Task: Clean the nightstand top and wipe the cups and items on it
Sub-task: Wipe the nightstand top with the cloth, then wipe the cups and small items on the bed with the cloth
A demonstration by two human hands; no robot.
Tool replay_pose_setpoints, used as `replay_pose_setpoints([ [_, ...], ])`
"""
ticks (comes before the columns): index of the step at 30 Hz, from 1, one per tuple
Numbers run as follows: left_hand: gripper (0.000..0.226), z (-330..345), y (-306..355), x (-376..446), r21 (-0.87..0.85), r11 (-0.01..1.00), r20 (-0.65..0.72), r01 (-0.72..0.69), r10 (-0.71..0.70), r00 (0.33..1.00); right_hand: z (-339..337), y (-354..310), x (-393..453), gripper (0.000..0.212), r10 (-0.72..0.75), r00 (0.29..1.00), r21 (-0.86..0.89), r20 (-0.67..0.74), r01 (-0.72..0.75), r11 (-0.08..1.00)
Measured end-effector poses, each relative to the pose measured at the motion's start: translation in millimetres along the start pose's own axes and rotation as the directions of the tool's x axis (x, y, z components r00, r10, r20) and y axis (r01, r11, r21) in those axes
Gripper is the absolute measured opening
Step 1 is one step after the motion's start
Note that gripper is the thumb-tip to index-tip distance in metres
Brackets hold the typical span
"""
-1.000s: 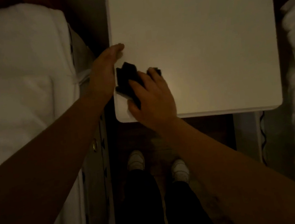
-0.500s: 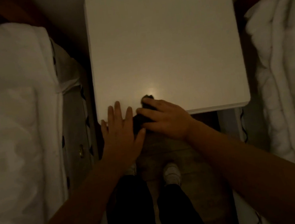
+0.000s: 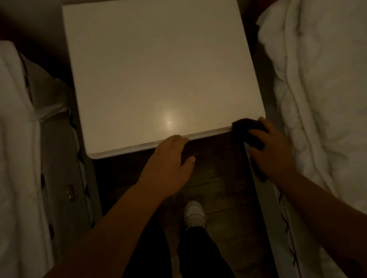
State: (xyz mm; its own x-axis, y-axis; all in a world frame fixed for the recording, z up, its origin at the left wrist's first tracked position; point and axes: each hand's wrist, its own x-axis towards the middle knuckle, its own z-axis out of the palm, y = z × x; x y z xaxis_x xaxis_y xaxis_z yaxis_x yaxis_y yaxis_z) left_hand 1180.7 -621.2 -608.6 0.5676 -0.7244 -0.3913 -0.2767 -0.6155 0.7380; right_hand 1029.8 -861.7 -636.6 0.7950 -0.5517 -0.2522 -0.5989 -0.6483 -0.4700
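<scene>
Bare forearms, no sleeves — dark trousers, white shoe w/ pale laces.

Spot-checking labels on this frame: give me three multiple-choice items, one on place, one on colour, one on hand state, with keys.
1. Where is the cloth?
A. centre of the top
B. near right corner of the nightstand
C. on the floor

2. What colour is the cloth?
A. white
B. yellow
C. dark, near black

3. What is the left hand doing?
A. holds nothing, fingers at the nightstand's front edge
B. grips the cloth
C. lifts a cup

Key:
1 B, the cloth sits over the front edge at the right corner.
2 C, it shows dark against the pale top.
3 A, only the right hand has a grip on the cloth.
</scene>
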Motion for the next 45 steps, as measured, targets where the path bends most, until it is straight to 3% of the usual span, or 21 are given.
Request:
replay_pose_setpoints([
  [2, 0.053, 0, 7, 1, -0.079, 0.995, 0.056, 0.058, -0.054, 0.997, 11, -25, -11, 0.052, 0.056, 0.998, 0.122, -0.026, -0.053, 0.991],
  [5, 0.050, -1, 15, 2, -0.286, 0.927, 0.108, 0.243, -0.221, 0.969, 26, -76, -21, 0.056, 0.013, 0.998, 0.287, -0.065, 0.006, 0.958],
  [8, 0.033, -7, 17, -6, -0.612, 0.718, 0.149, 0.332, -0.308, 0.940, 38, -127, -29, 0.061, -0.046, 0.999, 0.394, -0.019, 0.050, 0.918],
  [10, 0.019, -15, 12, -19, -0.769, 0.568, 0.130, 0.292, -0.309, 0.942, 43, -157, -36, 0.066, -0.164, 0.986, 0.436, 0.026, 0.137, 0.889],
  [13, 0.027, -31, -6, -49, -0.885, 0.439, -0.012, 0.158, -0.360, 0.933, 46, -196, -50, 0.074, -0.381, 0.917, 0.552, 0.119, 0.258, 0.793],
  [15, 0.040, -43, -20, -72, -0.942, 0.331, -0.087, 0.049, -0.384, 0.919, 43, -216, -55, 0.074, -0.389, 0.902, 0.642, 0.186, 0.188, 0.743],
  [18, 0.060, -63, -40, -115, -0.985, 0.147, -0.147, -0.091, -0.429, 0.891, 41, -252, -56, 0.073, -0.356, 0.832, 0.763, 0.425, -0.118, 0.635],
  [20, 0.054, -75, -48, -143, -0.979, 0.141, -0.197, -0.147, -0.477, 0.856, 45, -273, -57, 0.075, -0.385, 0.729, 0.735, 0.566, -0.234, 0.637],
  [22, 0.039, -85, -63, -188, -0.953, 0.212, -0.302, -0.216, -0.610, 0.732, 63, -309, -73, 0.080, -0.479, 0.639, 0.691, 0.602, -0.116, 0.714],
  [24, 0.035, -89, -62, -199, -0.932, 0.310, -0.356, -0.188, -0.683, 0.638, 70, -319, -75, 0.081, -0.505, 0.652, 0.670, 0.566, -0.008, 0.742],
  [28, 0.067, -94, -89, -267, -0.918, 0.330, -0.391, -0.219, -0.846, 0.362, 104, -370, -106, 0.059, -0.608, 0.575, 0.672, 0.548, 0.131, 0.729],
  [30, 0.088, -92, -102, -306, -0.891, 0.372, -0.438, -0.260, -0.856, 0.275, 122, -397, -127, 0.053, -0.641, 0.510, 0.664, 0.574, 0.168, 0.728],
  [32, 0.094, -86, -110, -346, -0.847, 0.431, -0.512, -0.312, -0.818, 0.260, 138, -420, -150, 0.056, -0.617, 0.420, 0.630, 0.665, 0.128, 0.766],
  [33, 0.090, -82, -114, -366, -0.839, 0.444, -0.529, -0.314, -0.800, 0.282, 144, -428, -161, 0.064, -0.598, 0.338, 0.592, 0.727, 0.132, 0.795],
  [34, 0.083, -78, -118, -386, -0.845, 0.448, -0.526, -0.293, -0.793, 0.306, 151, -436, -173, 0.074, -0.558, 0.229, 0.529, 0.797, 0.180, 0.829],
  [36, 0.069, -69, -122, -423, -0.868, 0.445, -0.495, -0.220, -0.809, 0.317, 163, -451, -195, 0.098, -0.432, 0.032, 0.374, 0.901, 0.445, 0.814],
  [37, 0.066, -65, -124, -439, -0.877, 0.427, -0.478, -0.220, -0.821, 0.313, 170, -459, -207, 0.103, -0.392, -0.012, 0.321, 0.920, 0.598, 0.735],
  [39, 0.065, -51, -129, -471, -0.885, 0.385, -0.453, -0.261, -0.838, 0.302, 187, -470, -239, 0.088, -0.416, -0.042, 0.283, 0.908, 0.794, 0.538],
  [42, 0.065, -35, -139, -508, -0.885, 0.389, -0.449, -0.256, -0.857, 0.251, 203, -484, -276, 0.048, -0.537, -0.097, 0.337, 0.838, 0.866, 0.370],
  [43, 0.062, -29, -145, -520, -0.886, 0.385, -0.441, -0.258, -0.872, 0.213, 209, -487, -285, 0.040, -0.561, -0.131, 0.382, 0.817, 0.853, 0.356],
  [45, 0.050, -19, -161, -544, -0.886, 0.379, -0.418, -0.266, -0.902, 0.109, 219, -494, -306, 0.033, -0.569, -0.153, 0.477, 0.808, 0.738, 0.478],
])
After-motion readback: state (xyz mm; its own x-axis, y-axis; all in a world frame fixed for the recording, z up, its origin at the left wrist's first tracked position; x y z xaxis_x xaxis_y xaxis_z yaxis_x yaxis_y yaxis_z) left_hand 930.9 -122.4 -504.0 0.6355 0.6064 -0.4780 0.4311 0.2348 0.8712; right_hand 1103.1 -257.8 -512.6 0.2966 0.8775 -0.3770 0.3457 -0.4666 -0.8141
